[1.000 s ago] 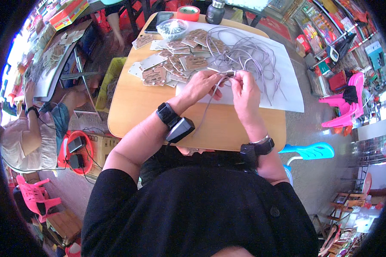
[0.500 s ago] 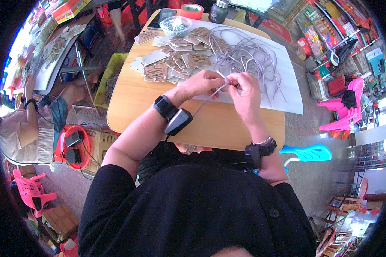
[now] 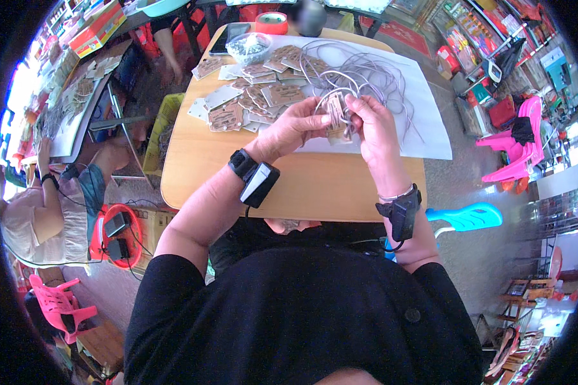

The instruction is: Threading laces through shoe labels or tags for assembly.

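My left hand (image 3: 290, 130) grips a small brown board (image 3: 335, 114) with dark marks, its thumb on the front. At the board's right edge, the fingers of my right hand (image 3: 374, 123) are closed on a thin grey cord (image 3: 345, 78) that loops above the board. How the cord passes the board is too small to tell. Beyond my left hand lies a heap of similar boards (image 3: 263, 97), some showing a white face. Past my right hand, a tangle of grey cords (image 3: 386, 80) is spread over a white sheet (image 3: 427, 128).
At the table's far side are a clear bowl of small pieces (image 3: 249, 48), a phone (image 3: 228, 38), a red tape roll (image 3: 271, 24) and a dark bottle (image 3: 311, 18). The wooden table (image 3: 263, 186) is before me. Leftward, another person (image 3: 42, 218) sits near a yellow crate (image 3: 162, 131).
A brown board now shows in my left hand, and a cord loop stands above it. My hands have moved slightly apart; earlier both pinched a cord at the fingertips.
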Action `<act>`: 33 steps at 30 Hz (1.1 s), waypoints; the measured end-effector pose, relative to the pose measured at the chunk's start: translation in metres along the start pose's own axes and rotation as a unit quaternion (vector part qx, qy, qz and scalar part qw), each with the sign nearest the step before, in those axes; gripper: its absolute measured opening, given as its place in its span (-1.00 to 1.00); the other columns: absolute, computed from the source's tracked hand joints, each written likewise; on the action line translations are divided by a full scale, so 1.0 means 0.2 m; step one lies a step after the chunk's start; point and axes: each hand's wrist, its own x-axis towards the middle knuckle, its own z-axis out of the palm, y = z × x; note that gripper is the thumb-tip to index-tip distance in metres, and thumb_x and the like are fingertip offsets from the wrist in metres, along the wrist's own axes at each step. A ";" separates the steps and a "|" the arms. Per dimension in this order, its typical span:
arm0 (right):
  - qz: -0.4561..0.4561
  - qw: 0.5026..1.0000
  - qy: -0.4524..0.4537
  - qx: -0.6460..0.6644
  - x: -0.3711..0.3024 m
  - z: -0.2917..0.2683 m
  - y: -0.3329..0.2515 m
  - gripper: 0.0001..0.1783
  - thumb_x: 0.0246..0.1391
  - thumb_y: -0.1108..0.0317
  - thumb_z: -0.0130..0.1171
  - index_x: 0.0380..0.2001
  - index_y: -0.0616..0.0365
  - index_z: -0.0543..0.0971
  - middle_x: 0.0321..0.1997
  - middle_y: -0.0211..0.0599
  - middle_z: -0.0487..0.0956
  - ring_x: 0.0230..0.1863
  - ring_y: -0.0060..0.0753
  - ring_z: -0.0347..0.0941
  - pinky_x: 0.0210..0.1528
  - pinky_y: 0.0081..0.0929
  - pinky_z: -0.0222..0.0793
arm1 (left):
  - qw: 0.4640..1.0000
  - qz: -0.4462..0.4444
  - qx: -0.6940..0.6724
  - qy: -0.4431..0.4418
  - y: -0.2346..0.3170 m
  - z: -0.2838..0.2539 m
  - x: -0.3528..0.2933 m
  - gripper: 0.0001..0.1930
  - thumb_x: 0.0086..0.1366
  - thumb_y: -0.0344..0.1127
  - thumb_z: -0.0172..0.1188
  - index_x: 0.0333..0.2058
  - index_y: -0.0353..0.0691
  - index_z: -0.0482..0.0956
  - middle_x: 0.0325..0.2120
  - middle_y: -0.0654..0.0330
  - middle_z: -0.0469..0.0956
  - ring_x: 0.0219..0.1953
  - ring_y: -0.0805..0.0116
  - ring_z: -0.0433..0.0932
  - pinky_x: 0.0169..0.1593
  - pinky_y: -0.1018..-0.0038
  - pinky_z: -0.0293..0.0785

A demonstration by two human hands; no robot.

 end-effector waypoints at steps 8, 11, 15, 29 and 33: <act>-0.079 0.995 0.053 0.025 0.17 -0.03 -0.02 -0.86 0.00 0.36 0.25 -0.52 0.14 0.50 -0.61 -0.54 0.39 -0.62 -0.72 0.20 -0.55 -0.73 0.09 | 1.000 -0.026 0.006 0.004 -0.02 0.02 0.02 -0.65 0.20 -0.40 0.20 -0.04 -0.29 0.38 -0.20 0.21 0.53 -0.15 0.43 0.52 -0.04 0.50 0.43; -0.023 0.993 0.021 0.111 0.25 -0.07 0.02 -0.85 0.04 0.34 0.22 -0.51 0.12 0.50 -0.60 -0.54 0.38 -0.64 -0.70 0.22 -0.55 -0.71 0.12 | 0.999 -0.023 -0.026 -0.004 -0.01 0.00 0.02 -0.67 0.21 -0.42 0.17 -0.05 -0.29 0.36 -0.20 0.20 0.52 -0.16 0.42 0.52 -0.04 0.49 0.43; -0.019 0.989 -0.022 0.144 0.23 -0.05 0.02 -0.86 0.06 0.33 0.21 -0.48 0.13 0.50 -0.58 -0.55 0.38 -0.61 -0.70 0.24 -0.51 -0.71 0.15 | 0.998 0.012 0.009 0.066 -0.02 -0.04 0.02 -0.66 0.26 -0.39 0.12 -0.01 -0.27 0.30 -0.21 0.21 0.50 -0.14 0.41 0.51 -0.02 0.45 0.43; -0.036 0.990 -0.137 0.025 0.14 -0.04 0.14 -0.80 0.14 0.28 0.11 -0.44 0.17 0.56 -0.48 -0.45 0.53 -0.49 -0.69 0.36 -0.39 -0.67 0.30 | 0.965 0.007 0.053 0.257 -0.05 0.04 0.05 -0.68 0.39 -0.04 -0.08 -0.23 -0.19 0.44 -0.69 0.38 0.29 -0.74 0.61 0.18 -0.67 0.66 0.05; -0.019 0.992 -0.109 0.052 0.13 -0.05 0.15 -0.78 0.17 0.24 0.07 -0.41 0.17 0.54 -0.46 -0.45 0.50 -0.47 -0.67 0.35 -0.38 -0.67 0.28 | 0.961 -0.014 0.088 0.261 -0.03 0.08 0.04 -0.73 0.37 -0.06 -0.04 -0.29 -0.15 0.43 -0.66 0.39 0.32 -0.70 0.63 0.23 -0.65 0.69 0.12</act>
